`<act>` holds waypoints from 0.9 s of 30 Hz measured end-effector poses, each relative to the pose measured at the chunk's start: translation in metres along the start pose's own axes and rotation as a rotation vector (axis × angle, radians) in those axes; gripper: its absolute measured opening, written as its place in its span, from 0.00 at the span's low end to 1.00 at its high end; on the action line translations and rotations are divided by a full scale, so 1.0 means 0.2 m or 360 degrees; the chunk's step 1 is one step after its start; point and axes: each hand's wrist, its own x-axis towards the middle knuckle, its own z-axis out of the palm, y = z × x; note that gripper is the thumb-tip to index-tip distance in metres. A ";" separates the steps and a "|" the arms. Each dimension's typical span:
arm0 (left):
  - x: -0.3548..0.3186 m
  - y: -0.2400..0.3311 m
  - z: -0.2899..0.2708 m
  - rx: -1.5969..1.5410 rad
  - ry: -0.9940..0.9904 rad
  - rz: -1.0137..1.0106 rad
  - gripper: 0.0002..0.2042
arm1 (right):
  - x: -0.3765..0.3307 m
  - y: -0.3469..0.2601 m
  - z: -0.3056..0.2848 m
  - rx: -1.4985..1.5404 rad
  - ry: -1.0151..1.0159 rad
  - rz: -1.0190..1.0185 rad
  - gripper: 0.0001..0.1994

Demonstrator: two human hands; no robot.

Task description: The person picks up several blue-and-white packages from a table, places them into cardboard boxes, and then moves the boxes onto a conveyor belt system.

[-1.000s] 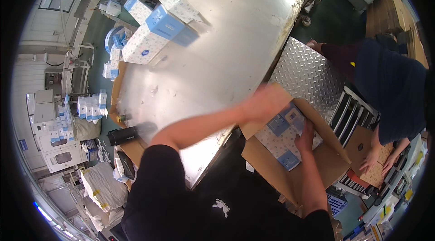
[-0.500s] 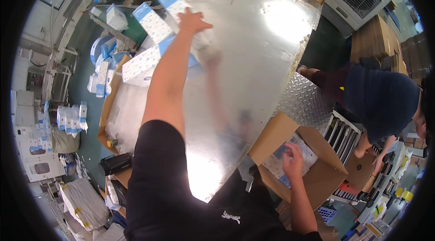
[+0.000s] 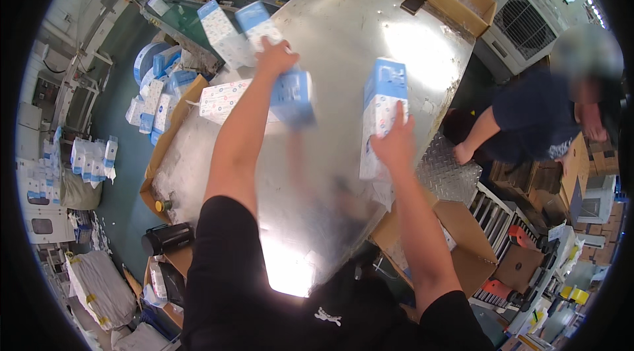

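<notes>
My left hand [image 3: 275, 59] reaches over a group of long white packs with blue ends, its fingers bent over the near end of one blue-and-white pack [image 3: 256, 17]. Left of that, a similar pack [image 3: 223, 34] leans at an angle. Under my left wrist a third pack [image 3: 224, 100] lies crosswise, and a blurred blue pack end [image 3: 292, 95] shows just right of the wrist. My right hand [image 3: 396, 141] grips the near right side of a separate blue-and-white pack [image 3: 385, 90], its blue end pointing away from me.
The packs are on a metal table [image 3: 330, 40]. An open carton [image 3: 465, 239] sits below my right forearm beside a roller conveyor [image 3: 492, 215]. At the far edge are a phone [image 3: 413, 3] and a cardboard tray [image 3: 485, 17]. Another person [image 3: 535, 113] bends over at the right.
My right hand has risen from the open carton to a pack on the table. My left hand has come slightly nearer. The blue pack end beside it has shifted right; the other person has moved.
</notes>
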 end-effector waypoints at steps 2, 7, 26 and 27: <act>-0.37 0.24 0.03 0.0008 -0.0120 0.0393 0.25 | 0.05 0.11 -0.06 0.0031 0.0057 0.0071 0.52; -1.44 0.41 0.06 -0.0666 -0.0400 0.1107 0.25 | -0.13 0.12 -0.11 -0.0088 -0.0116 -0.0109 0.50; -1.59 -0.19 0.27 -0.2047 -0.0963 -0.0295 0.40 | -0.15 0.42 -0.04 0.1040 -0.0949 0.0278 0.48; -1.54 -0.16 0.29 -0.2055 -0.0947 -0.0333 0.39 | -0.11 0.45 0.00 0.1182 -0.1036 0.0294 0.45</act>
